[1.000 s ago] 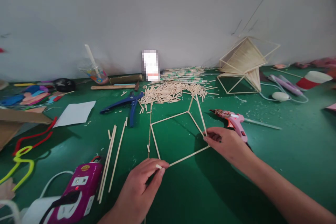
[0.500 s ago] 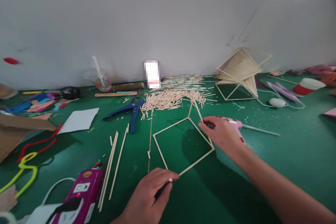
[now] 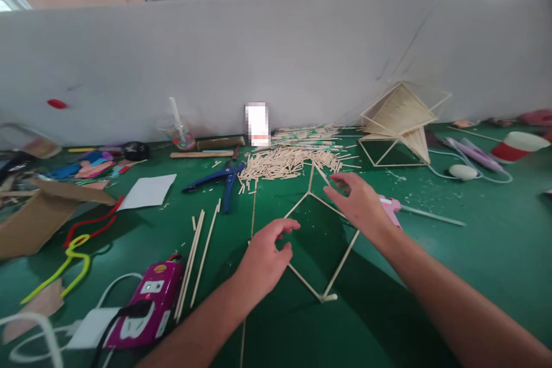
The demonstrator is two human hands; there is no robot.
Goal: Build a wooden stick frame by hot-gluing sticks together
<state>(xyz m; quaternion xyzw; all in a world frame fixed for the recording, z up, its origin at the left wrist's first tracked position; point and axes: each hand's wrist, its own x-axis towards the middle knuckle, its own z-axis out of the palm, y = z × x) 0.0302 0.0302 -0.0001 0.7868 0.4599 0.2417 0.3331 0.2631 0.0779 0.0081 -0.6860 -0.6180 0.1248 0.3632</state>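
Here we are at the green counter (image 3: 401,310), and right in front of me lies the stick frame (image 3: 340,265), four-sided, one corner pointing at me at six o'clock with a short stub jutting out beside it. At twelve o'clock thin sticks rise from it into a peak, one of them sloping away behind my right hand (image 3: 360,201). And look at my left hand (image 3: 267,256), over the nine o'clock corner and hiding it: fingers loosely curled, thumb well parted from them, nothing between! Over at two o'clock my right hand has its fingers half bent, thumb just under the forefinger, right by that sloping stick; whether it grips it or merely covers it, I can't tell. Round the dial from the frame, then: at eleven, a heap of short sticks (image 3: 280,162); at ten, the blue cutter (image 3: 228,177), handles spread; straight out at nine, the long sticks (image 3: 190,264) lying side by side; and a little below them, between eight and nine, the magenta power strip (image 3: 166,282) with a black plug in it. Swing across to between two and three: the pink glue gun (image 3: 391,207), partly behind my right hand, a pale glue stick (image 3: 433,215) trailing out. Farther off, between one and two, stands a bigger stick model (image 3: 399,112), tilted against the wall (image 3: 328,52).
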